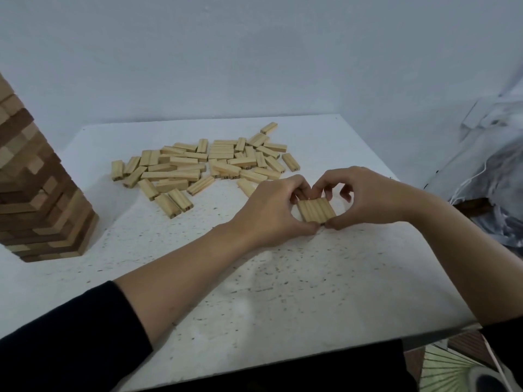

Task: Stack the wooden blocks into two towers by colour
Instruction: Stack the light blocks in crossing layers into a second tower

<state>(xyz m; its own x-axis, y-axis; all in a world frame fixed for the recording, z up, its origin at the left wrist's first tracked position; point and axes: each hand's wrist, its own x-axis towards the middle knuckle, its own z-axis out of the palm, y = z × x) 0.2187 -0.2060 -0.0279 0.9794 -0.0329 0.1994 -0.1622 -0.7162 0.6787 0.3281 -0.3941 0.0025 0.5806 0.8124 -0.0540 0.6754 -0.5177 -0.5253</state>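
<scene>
Three pale wooden blocks (316,210) lie side by side as one flat layer on the white table (254,278), right of centre. My left hand (271,210) curls round the layer's left side, and my right hand (365,199) curls round its right side; both thumbs meet at its near edge. A scattered heap of pale blocks (203,162) lies behind the hands, towards the table's back. At the far left stands a tall tower of darker and mixed brown blocks (39,199), its top cut off by the frame.
The table's right edge runs close behind my right forearm. Beyond it lies crumpled grey plastic sheeting (498,176). A light wall stands right behind the table. The table's near edge is by my body.
</scene>
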